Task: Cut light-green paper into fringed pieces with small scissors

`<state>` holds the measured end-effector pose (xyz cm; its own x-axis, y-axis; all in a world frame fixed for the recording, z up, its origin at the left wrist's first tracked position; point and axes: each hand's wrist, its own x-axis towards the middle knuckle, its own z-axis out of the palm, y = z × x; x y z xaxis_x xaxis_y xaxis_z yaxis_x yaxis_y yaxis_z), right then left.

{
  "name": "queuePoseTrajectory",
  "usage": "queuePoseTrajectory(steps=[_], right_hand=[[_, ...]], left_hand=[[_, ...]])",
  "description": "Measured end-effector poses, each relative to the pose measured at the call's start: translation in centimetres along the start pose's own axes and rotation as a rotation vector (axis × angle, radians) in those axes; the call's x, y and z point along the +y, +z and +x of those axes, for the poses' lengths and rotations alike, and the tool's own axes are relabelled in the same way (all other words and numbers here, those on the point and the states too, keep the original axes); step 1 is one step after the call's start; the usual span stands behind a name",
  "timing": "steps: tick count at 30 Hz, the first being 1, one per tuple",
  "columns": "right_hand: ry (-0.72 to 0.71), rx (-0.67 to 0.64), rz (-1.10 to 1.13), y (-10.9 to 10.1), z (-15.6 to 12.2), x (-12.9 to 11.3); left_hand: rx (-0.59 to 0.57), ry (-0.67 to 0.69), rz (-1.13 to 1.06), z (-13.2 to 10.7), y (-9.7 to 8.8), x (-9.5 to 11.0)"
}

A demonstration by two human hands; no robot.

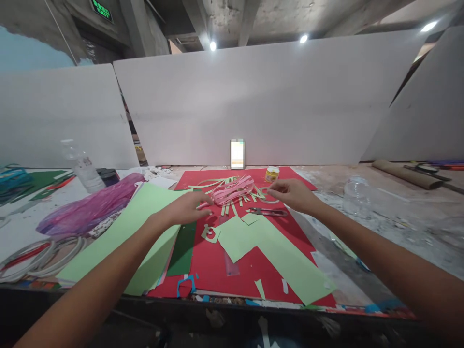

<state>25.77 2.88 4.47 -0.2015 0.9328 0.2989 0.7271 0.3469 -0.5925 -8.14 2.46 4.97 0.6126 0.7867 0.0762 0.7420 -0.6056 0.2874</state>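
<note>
My left hand point(188, 207) reaches over a red paper sheet point(213, 261), fingers pinched on the end of a pink paper strip that leads to a bundle of pink strips point(233, 188). My right hand point(292, 193) hovers just right of the bundle, fingers curled in a pinch near thin light green strips point(232, 209); what it grips is too small to name. Small scissors point(268, 211) lie right below the right hand. Light green paper cut-outs point(268, 251) lie in front of both hands.
A large light green sheet point(141, 217) and a dark green one point(183, 249) lie at left, beside a purple plastic bag point(90, 208) and a plastic bottle point(82, 166). A small yellow jar point(271, 174), a clear container point(357, 195) and a cardboard tube point(406, 174) stand further back. White boards wall the table.
</note>
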Motion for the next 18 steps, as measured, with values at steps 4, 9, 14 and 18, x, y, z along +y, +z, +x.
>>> queuePoseTrajectory(steps=[4,9,14,18], right_hand=[[0.001,0.06,0.065,0.7,0.5,1.3],[-0.003,0.022,0.103,3.1,-0.7,1.9],[-0.029,-0.018,0.083,3.7,-1.8,1.9],[-0.042,-0.013,0.069,3.7,-1.8,2.1]], left_hand=[[0.086,-0.138,-0.012,3.0,0.6,-1.3],[0.088,-0.163,-0.018,5.4,2.5,-3.1],[0.194,-0.227,-0.088,5.9,2.7,-5.1],[0.326,-0.266,-0.186,5.7,1.6,-6.2]])
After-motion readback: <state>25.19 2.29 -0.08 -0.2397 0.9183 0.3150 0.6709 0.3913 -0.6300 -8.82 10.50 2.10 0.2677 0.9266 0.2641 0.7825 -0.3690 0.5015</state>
